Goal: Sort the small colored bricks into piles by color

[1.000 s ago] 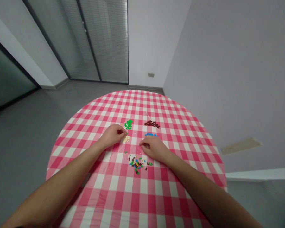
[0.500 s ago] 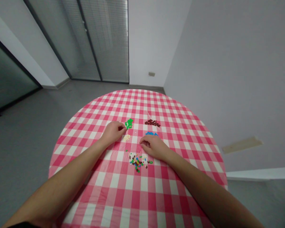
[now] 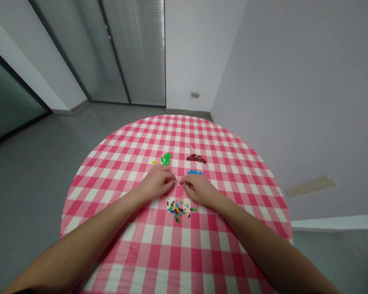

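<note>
My left hand (image 3: 157, 181) is closed in a pinch over the middle of the table, its fingertips close to those of my right hand (image 3: 199, 189). That hand's fingers are also pinched together. Something tiny and pale shows between the fingertips, too small to name. Beyond my left hand lie a pile of small green pieces (image 3: 166, 159) and a few yellow pieces (image 3: 155, 162). Small blue pieces (image 3: 195, 172) sit just beyond my right hand, with dark brown pieces (image 3: 196, 158) farther back. Nearer to me is a mixed heap of small coloured pieces (image 3: 177, 210).
A red and white checked tablecloth (image 3: 159, 253) covers the round table. Behind it stand a glass partition with blinds (image 3: 144, 53) and a white wall (image 3: 199, 49). A strip of tape (image 3: 311, 186) is at the right.
My left hand has moved right and slightly nearer, from beside the green pile to my right hand. It now covers the cream pieces and uncovers the yellow ones. My right hand stays put.
</note>
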`<state>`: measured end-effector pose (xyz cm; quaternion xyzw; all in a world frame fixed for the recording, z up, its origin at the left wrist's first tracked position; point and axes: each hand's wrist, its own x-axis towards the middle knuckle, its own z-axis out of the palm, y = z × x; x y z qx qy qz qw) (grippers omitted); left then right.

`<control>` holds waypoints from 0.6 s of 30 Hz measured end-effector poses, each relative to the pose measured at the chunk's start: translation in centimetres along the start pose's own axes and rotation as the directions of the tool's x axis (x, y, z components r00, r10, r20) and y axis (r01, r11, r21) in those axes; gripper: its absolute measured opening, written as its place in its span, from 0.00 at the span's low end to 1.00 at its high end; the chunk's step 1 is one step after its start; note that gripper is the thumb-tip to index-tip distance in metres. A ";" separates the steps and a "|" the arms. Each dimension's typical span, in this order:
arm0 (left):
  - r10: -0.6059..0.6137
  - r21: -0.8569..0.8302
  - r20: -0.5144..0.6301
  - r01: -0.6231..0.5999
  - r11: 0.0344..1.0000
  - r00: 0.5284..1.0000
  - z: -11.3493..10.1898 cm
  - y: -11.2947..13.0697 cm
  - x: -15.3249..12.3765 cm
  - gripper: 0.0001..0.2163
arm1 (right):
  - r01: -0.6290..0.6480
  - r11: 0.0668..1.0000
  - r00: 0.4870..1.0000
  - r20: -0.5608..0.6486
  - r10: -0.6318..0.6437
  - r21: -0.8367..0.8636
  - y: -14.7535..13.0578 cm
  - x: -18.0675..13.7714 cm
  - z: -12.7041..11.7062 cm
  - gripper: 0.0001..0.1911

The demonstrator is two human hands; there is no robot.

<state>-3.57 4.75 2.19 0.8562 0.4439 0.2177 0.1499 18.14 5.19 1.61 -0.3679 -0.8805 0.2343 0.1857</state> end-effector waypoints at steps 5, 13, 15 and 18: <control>-0.020 0.052 -0.023 0.021 0.998 1.000 0.9 0.3 0.5 0.07 | -0.068 0.998 0.998 -0.011 0.069 0.005 -0.3 0.1 -0.2 0.11; 0.010 0.144 -0.032 -0.005 0.990 0.999 1.4 0.5 0.8 0.07 | -0.070 0.997 0.997 -0.030 0.071 0.032 -0.4 0.1 0.0 0.10; -0.008 0.177 -0.058 0.019 0.984 0.998 0.8 0.2 0.9 0.07 | -0.077 0.997 0.997 -0.029 0.077 0.028 -0.3 0.1 0.0 0.10; -0.056 0.211 -0.142 0.086 0.974 0.988 -0.5 -1.0 1.1 0.07 | -0.083 0.996 0.996 -0.018 0.083 0.017 -0.3 0.0 -0.2 0.10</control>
